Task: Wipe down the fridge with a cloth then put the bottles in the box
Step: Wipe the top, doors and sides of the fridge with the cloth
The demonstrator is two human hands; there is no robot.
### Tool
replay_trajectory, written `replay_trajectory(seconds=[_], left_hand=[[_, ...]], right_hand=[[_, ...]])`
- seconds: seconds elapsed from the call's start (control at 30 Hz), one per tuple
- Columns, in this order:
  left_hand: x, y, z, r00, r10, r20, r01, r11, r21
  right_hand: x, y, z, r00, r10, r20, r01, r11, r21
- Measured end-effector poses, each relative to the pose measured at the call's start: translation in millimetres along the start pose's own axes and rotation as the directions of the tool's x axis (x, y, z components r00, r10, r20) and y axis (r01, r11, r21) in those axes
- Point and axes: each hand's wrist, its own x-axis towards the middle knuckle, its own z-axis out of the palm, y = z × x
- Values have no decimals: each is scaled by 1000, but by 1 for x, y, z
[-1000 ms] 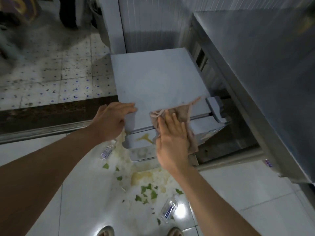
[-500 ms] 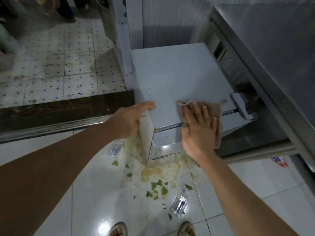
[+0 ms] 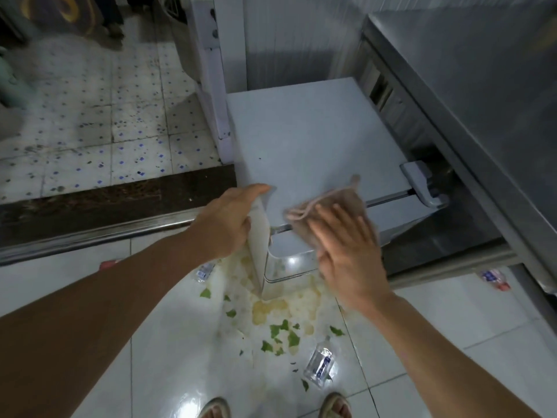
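A small white fridge [image 3: 310, 140] stands low in front of me. My left hand [image 3: 226, 221] grips its front left corner. My right hand [image 3: 346, 248] presses a brown cloth [image 3: 325, 203] flat against the front top edge, fingers spread and blurred by motion. Three small clear bottles lie on the white floor: one [image 3: 320, 365] near my feet, one [image 3: 204, 271] partly hidden behind my left wrist, one [image 3: 494, 278] at the right under the steel counter.
A yellowish spill [image 3: 271, 309] and green leaf scraps [image 3: 283, 330] spread over the tiles before the fridge. A steel counter [image 3: 470, 95] overhangs on the right. A dark threshold [image 3: 114, 203] and speckled tiles lie at the left. My sandalled feet show at the bottom.
My right hand has slid the cloth along the fridge's front top edge and now sits lower, over the edge. My left hand stays on the corner. The view has shifted slightly.
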Motion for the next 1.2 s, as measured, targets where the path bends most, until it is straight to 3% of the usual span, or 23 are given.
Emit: replay_trajectory(seconds=[0.13,0.23,0.43,0.57,0.7,0.87,1.03,1.2], left_hand=[[-2,6,9,997,74,-30,-74,997,20],[-3,9,10,998,58,-36,-59,998,-14],[-3,19,3,999,29,-26,-29,1000,2],[-1,29,8,996,21,-85,-12,994,109],[3,45,25,981,26,-192,15,977,211],[7,74,57,973,-39,-228,92,969,231],[4,82,71,980,-126,-151,173,919,355],[1,84,81,971,-119,-207,190,910,368]], right_hand=[[-2,62,-11,965,255,59,-253,967,-40],[4,37,-7,926,377,-13,-375,923,89],[-5,-74,15,984,129,-123,-105,977,187],[-7,-32,8,998,-42,-39,46,994,99],[-9,43,-8,998,57,-1,-57,997,48],[-5,116,-23,991,134,-20,-135,985,-106],[-4,115,-17,981,192,-23,-193,979,-57],[-6,121,-14,990,134,-54,-134,991,0]])
